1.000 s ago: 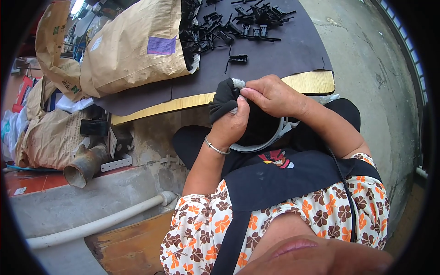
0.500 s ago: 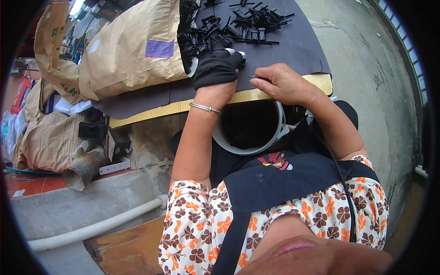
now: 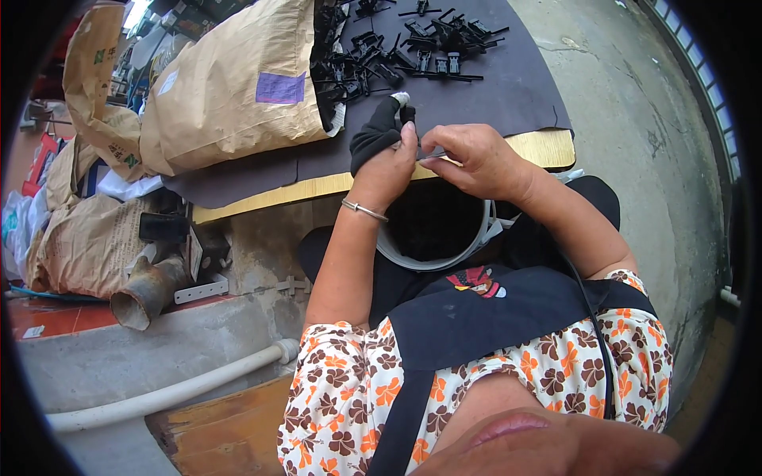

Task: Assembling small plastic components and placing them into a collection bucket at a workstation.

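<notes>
Mid-frame, over the pale table edge (image 3: 548,148), here's the left hand (image 3: 385,159), part-covered in black cloth, thumb bent in, on what I can't make out, and the right hand (image 3: 480,159) pinching a thin grey sliver (image 3: 430,155) right between the two. Steady left, small finger moves right, I'd say! Black clips (image 3: 448,36) lie beyond both, top centre.

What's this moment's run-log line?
left hand: part-gloved, holding black part | right hand: pinching thin item | table: black pieces, paper bag | below: bucket
</notes>
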Available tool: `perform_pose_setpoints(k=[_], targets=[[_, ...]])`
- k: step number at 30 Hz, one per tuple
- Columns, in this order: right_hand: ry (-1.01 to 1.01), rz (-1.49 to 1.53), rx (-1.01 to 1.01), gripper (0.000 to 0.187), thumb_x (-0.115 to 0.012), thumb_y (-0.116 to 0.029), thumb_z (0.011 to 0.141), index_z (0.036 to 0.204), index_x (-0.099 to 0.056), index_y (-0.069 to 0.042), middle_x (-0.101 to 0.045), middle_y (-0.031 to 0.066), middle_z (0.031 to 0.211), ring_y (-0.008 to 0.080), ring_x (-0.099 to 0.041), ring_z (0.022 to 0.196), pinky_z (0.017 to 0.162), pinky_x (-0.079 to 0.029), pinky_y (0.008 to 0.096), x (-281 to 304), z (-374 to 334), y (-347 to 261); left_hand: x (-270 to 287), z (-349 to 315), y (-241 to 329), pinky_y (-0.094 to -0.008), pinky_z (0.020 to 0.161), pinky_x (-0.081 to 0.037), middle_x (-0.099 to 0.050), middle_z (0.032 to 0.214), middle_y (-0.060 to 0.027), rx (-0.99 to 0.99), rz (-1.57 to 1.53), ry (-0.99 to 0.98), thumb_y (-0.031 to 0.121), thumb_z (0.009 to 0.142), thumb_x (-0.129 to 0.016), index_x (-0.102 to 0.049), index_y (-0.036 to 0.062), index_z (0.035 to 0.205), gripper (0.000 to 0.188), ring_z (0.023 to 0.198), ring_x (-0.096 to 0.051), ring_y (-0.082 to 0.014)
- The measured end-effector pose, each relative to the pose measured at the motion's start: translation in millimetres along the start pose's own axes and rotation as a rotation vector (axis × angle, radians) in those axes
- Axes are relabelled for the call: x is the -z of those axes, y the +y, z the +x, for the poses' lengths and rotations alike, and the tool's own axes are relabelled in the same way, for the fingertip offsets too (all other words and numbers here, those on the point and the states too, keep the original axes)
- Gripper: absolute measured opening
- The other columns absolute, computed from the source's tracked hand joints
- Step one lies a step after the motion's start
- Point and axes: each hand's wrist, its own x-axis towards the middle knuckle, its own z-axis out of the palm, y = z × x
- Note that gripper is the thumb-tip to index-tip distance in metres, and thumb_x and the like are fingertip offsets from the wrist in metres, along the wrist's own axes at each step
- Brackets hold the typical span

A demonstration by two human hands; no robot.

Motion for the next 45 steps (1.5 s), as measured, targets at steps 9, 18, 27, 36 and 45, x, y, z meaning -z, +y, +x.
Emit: perform_pose_setpoints(k=[9,18,27,36,45], targets=[[0.116,0.171,-0.453,0.017,-0.065,-0.011,0.082,0.078,-0.053,-0.001,-0.053,0.0018,0.063,0.0056,-0.046,0.059,0.052,-0.039,0.0240,2.4,2.0,-6.4,5.7,-30.2,47.8,-0.0238,0.063,-0.047,-0.063,0.085,-0.0044,0.143,-0.576,-0.078,0.006,0.087,-0.055,-0.056,-0.0018,0.109,0.022,0.071,-0.057,-0.0092],[-0.075,0.334,-0.389,0.021,-0.060,-0.018,0.089,0.080,-0.054,0.000,-0.050,0.0018,0.064,0.0065,-0.043,0.060,0.054,-0.038,0.0257,22.6,5.8,-7.7,9.8,-37.7,55.3,-0.0259,0.065,-0.047,-0.062,0.089,-0.0073,0.405,-0.595,-0.065,0.006,0.086,-0.055,-0.052,-0.0028,0.116,0.032,0.071,-0.057,-0.0133],[-0.267,0.180,-0.342,0.023,-0.054,-0.017,0.091,0.078,-0.055,0.002,-0.051,0.0149,0.060,0.0233,-0.043,0.052,0.052,-0.040,0.0329,20.5,6.6,-15.8,12.2,-38.6,50.9,-0.0326,0.082,-0.046,-0.060,0.110,-0.0176,0.180,-0.271,-0.075,0.004,0.082,-0.056,-0.053,-0.0048,0.116,0.035,0.091,-0.059,-0.0283],[0.022,0.185,-0.276,0.021,-0.053,-0.014,0.090,0.078,-0.055,0.003,-0.052,0.0177,0.062,0.0262,-0.044,0.051,0.053,-0.041,0.0330,-12.1,-4.6,-7.2,14.2,-33.0,55.0,-0.0372,0.082,-0.046,-0.059,0.105,-0.0181,-0.153,0.146,-0.025,0.003,0.079,-0.053,-0.052,-0.0039,0.114,0.036,0.094,-0.058,-0.0333],[-0.065,0.338,-0.303,0.018,-0.056,-0.018,0.089,0.091,-0.059,0.000,-0.051,0.0091,0.061,0.0125,-0.049,0.057,0.055,-0.041,0.0293,11.8,3.8,-10.4,27.4,-40.3,41.9,-0.0231,0.070,-0.045,-0.059,0.103,-0.0070,0.222,-0.542,0.017,0.004,0.087,-0.059,-0.051,-0.0047,0.116,0.032,0.081,-0.053,-0.0090]])
